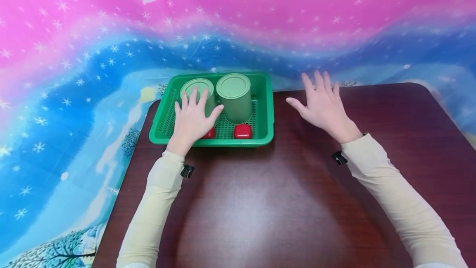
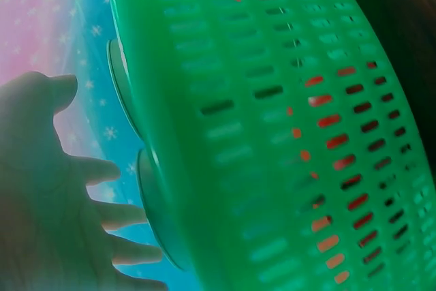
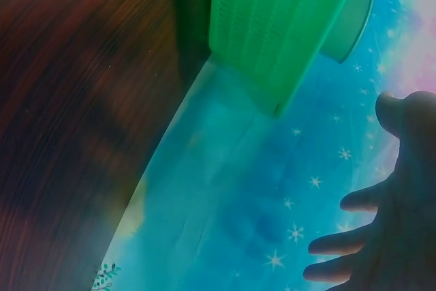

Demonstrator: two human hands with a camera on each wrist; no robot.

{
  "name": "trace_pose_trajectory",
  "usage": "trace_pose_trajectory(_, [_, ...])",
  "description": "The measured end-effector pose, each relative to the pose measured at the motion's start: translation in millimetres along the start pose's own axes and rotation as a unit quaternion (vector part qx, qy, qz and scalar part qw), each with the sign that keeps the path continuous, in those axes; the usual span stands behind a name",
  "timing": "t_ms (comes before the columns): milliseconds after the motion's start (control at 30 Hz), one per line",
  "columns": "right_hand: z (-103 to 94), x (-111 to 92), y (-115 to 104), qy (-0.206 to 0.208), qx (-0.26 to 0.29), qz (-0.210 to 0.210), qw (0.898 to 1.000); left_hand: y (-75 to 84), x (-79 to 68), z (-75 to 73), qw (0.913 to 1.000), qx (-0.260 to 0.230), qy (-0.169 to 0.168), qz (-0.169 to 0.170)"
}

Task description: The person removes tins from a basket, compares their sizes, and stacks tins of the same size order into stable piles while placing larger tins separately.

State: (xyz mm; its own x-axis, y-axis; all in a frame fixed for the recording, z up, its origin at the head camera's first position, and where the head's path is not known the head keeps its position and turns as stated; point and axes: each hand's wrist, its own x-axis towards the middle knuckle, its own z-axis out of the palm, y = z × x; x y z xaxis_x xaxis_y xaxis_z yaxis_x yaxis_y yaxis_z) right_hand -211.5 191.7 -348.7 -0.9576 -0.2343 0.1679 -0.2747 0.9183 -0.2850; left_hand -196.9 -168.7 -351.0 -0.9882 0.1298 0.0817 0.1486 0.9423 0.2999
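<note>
- Dark reddish-brown table [image 1: 267,202] is nearest; looks glossy, so bumps could slide stuff.
- Green basket [image 1: 256,142] at 11 o'clock, red box [image 1: 243,131] at its 5, another red piece [image 1: 210,134] around 6, half hidden.
- Left hand [image 1: 190,125] is over the basket, fingers spread wide, gripping nothing; can't tell if they touch a can. IMO keep that wrist clear of the rim.
- Right hand [image 1: 323,108] at 1 o'clock, off the basket, equally spread and empty.
- Left can [image 1: 199,82] and right can [image 1: 238,106], farther back, look tall; I'd avoid knocking their lids.
</note>
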Motion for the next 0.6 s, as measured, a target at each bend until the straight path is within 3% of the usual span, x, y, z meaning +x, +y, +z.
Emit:
trace_pose_trajectory(233, [7.2,7,-11,0.044,0.018,-0.022,0.999,-23.9,-8.5,0.7,0.9991,-0.022,0.035,-0.011])
trace_pose_trajectory(600, [20.7,21,-32,0.068,0.041,-0.057,0.995,-65.4,-28.3,0.6,0.9954,-0.042,0.070,-0.049])
